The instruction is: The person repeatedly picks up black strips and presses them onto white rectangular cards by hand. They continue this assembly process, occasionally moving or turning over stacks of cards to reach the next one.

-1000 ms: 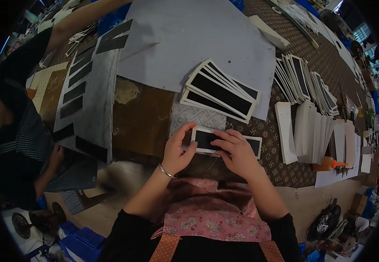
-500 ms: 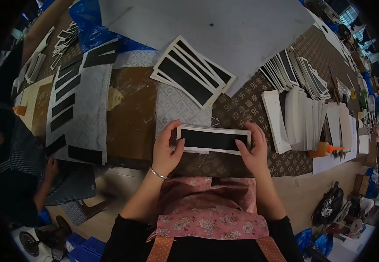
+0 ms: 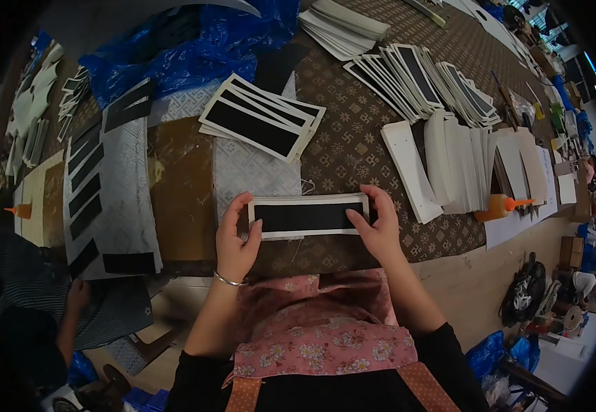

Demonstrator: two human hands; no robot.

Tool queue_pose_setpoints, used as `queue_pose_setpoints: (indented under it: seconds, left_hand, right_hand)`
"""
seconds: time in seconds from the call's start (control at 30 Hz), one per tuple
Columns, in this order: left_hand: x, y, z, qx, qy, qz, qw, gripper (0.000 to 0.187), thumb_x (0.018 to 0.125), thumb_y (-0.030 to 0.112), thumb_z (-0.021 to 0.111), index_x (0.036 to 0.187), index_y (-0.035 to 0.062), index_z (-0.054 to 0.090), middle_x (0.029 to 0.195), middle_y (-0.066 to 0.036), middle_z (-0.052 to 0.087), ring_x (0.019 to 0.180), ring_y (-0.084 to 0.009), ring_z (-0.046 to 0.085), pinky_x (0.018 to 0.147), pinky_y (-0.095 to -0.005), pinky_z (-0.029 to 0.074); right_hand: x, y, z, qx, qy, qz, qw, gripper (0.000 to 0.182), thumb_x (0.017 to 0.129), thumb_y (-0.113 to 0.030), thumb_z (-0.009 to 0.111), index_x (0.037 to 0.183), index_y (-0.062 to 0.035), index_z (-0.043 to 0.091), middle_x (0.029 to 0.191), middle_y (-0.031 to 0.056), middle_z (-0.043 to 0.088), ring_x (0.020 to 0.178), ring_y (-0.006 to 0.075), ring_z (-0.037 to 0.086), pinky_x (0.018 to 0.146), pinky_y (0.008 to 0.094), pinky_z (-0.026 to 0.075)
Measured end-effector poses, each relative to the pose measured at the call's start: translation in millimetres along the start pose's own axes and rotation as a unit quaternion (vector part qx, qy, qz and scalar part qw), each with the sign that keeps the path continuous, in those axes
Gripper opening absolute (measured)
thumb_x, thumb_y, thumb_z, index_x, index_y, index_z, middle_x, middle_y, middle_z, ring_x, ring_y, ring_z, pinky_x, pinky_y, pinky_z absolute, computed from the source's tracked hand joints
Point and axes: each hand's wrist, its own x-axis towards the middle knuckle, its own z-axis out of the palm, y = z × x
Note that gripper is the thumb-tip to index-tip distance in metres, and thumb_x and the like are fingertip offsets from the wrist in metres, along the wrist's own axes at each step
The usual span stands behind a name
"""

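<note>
Head view: my left hand [image 3: 235,242] and right hand [image 3: 380,230] pinch black-faced card [image 3: 308,216] by its ends over table [image 3: 353,147]; best keep edges square, pressure even.

left hand [image 3: 235,240] and right hand [image 3: 380,230] level, fingers curled, thumbs on top, forearms converging.

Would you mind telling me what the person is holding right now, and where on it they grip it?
Both hands hold one long white-edged black card level over the table: the left hand grips its left end, the right hand its right end.
</note>
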Motion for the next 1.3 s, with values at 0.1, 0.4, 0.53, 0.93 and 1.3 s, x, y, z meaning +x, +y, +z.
queue_pose_setpoints:
  seconds: [0.1,0.4,0.53,0.93,1.3]
  left_hand:
    - [0,3,-1,0.007,-0.006,0.004,1.000,0.050,0.087,-0.001,0.064,0.135,0.0007,0.051,0.129,-0.011,0.059,0.119,-0.0201,0.057,0.102,-0.0317,0.044]
    - [0,-6,-1,0.018,-0.007,0.015,1.000,0.051,0.087,-0.002,0.064,0.136,0.0011,0.050,0.130,-0.012,0.059,0.120,-0.0227,0.057,0.103,-0.0326,0.043]
    - [1,-6,-2,0.065,-0.008,0.035,0.997,0.054,0.085,-0.002,0.064,0.137,0.0015,0.049,0.129,-0.014,0.059,0.119,-0.0270,0.057,0.104,-0.0343,0.043]
    - [1,31,1,0.352,-0.059,0.161,0.920,0.037,0.078,-0.001,0.062,0.110,0.0138,0.074,0.141,-0.015,0.050,0.132,-0.0370,0.045,0.107,-0.0475,0.037]
    - [-27,55,53,0.421,-0.186,0.174,0.870,0.077,0.081,0.034,0.074,0.149,0.0152,0.042,0.157,-0.014,0.032,0.145,-0.0379,0.027,0.116,-0.0600,0.015]
  right_hand:
    - [1,1,-1,-0.004,-0.007,0.006,1.000,0.051,0.081,-0.008,0.077,0.127,-0.0024,0.055,0.124,0.0103,0.056,0.111,0.0207,0.057,0.095,0.0316,0.046]
    - [4,-9,-3,-0.024,-0.010,-0.007,1.000,0.035,0.079,-0.013,0.077,0.110,-0.0052,0.065,0.121,0.0135,0.059,0.116,0.0327,0.055,0.100,0.0405,0.045]
    - [4,-6,-2,-0.028,-0.019,-0.012,0.999,0.034,0.079,-0.013,0.077,0.111,-0.0066,0.066,0.121,0.0130,0.059,0.117,0.0323,0.055,0.100,0.0398,0.044]
    - [0,-2,-2,0.011,-0.036,0.013,0.999,0.034,0.085,-0.012,0.075,0.119,-0.0092,0.071,0.124,0.0121,0.057,0.113,0.0268,0.056,0.094,0.0344,0.047]
    - [-5,-6,5,-0.039,0.027,-0.022,0.999,0.032,0.094,-0.009,0.062,0.125,-0.0027,0.064,0.128,0.0167,0.057,0.111,0.0302,0.059,0.087,0.0334,0.050]
